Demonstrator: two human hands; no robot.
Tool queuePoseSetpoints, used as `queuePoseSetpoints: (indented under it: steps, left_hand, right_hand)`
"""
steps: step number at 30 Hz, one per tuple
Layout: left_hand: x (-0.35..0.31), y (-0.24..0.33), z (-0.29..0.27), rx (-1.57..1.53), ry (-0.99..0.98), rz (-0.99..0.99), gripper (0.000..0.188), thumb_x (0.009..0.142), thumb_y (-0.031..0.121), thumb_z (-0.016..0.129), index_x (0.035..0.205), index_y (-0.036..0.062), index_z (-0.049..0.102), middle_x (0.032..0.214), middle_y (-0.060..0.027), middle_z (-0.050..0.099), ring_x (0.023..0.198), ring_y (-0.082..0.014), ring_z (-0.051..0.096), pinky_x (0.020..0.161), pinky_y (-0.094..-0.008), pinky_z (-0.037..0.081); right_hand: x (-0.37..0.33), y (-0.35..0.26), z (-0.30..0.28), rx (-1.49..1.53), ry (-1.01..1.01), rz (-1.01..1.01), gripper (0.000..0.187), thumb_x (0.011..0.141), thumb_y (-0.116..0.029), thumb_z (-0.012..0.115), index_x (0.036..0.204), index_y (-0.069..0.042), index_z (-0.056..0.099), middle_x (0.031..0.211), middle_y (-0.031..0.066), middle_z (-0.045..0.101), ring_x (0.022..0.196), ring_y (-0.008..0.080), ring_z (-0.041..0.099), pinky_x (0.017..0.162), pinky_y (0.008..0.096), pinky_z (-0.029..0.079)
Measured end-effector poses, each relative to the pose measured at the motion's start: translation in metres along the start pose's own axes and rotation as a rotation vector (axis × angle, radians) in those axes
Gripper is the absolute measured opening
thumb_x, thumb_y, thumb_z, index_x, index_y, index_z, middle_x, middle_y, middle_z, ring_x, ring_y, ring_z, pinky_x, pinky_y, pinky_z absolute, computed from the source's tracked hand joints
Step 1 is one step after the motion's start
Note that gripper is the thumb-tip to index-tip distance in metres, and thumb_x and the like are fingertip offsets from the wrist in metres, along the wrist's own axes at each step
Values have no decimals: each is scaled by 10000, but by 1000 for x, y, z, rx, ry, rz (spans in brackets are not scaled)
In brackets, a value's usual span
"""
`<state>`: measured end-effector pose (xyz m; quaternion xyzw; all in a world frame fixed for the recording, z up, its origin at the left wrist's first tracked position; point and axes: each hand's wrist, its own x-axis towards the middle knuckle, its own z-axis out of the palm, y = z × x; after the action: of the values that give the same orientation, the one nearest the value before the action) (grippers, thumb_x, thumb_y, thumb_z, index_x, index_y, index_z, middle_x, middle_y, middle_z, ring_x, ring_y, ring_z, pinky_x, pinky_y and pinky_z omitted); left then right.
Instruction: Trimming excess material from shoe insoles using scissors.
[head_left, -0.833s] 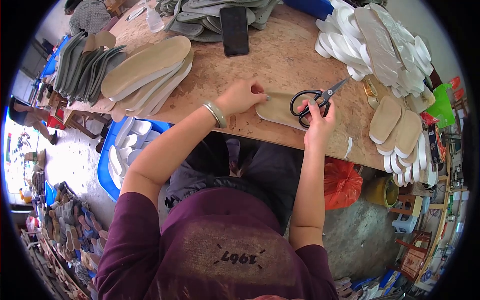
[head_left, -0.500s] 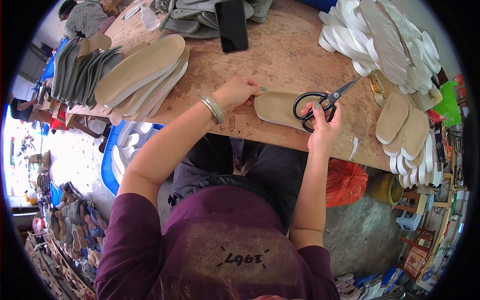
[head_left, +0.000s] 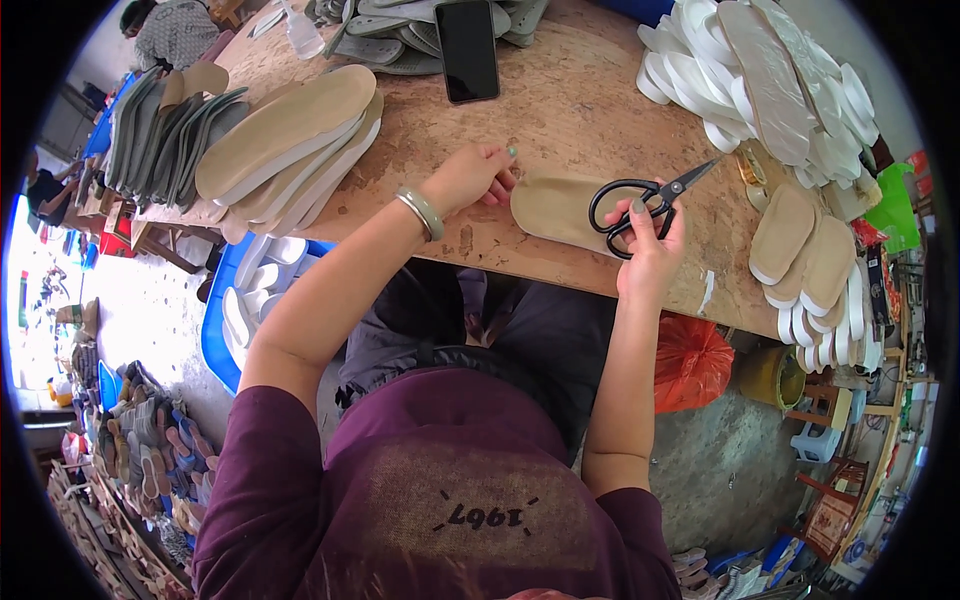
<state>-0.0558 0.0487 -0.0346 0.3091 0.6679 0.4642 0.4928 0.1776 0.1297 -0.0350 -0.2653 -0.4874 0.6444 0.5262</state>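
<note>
A beige insole with a white underside (head_left: 558,208) lies on the wooden table near its front edge. My right hand (head_left: 650,250) is closed round black-handled scissors (head_left: 688,178), held over the right end of that insole. The blades are together and point up to the right. Just off the insole's left end, my left hand (head_left: 470,182) hovers with nothing in it, its thumb and bent fingers apart. A pale bangle circles the left wrist. Part of the insole is hidden behind the scissors and my right hand.
Beige insoles (head_left: 285,135) and grey ones (head_left: 165,145) are stacked at left. White soles (head_left: 700,75) heap at the far right, with more beige insoles (head_left: 830,265) nearer. A phone (head_left: 467,55) lies at the back. Below are a blue bin (head_left: 218,335) and a red bag (head_left: 692,368).
My left hand has drawn slightly left from the insole's end, and its fingers have loosened. The scissors stay in my right hand almost unmoved.
</note>
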Motion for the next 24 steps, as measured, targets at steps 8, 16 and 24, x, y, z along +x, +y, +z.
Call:
queuePoseSetpoints:
  steps: [8,16,24]
  left_hand:
    - [-16,4,21,574,101,372,293,837,281,678,930,5,651,841,-108,661,736,-202,632,693,-334,501]
    - [-8,-9,30,467,185,388,253,817,238,689,904,3,653,754,-112,645,698,-208,618,669,-334,489]
    - [-9,-8,23,455,154,379,236,822,214,691,878,-8,633,730,-98,614,657,-176,568,628,-318,461]
  right_hand:
    - [16,-33,-28,75,149,-122,434,869,-33,653,1265,-36,477,889,121,657,699,215,658,668,335,542]
    - [23,13,15,-334,-292,-132,356,879,48,575,1215,-58,526,846,38,585,688,133,644,633,257,506]
    - [63,11,-30,-443,-157,-82,450,872,77,569,1307,17,474,763,50,609,619,121,616,555,251,474]
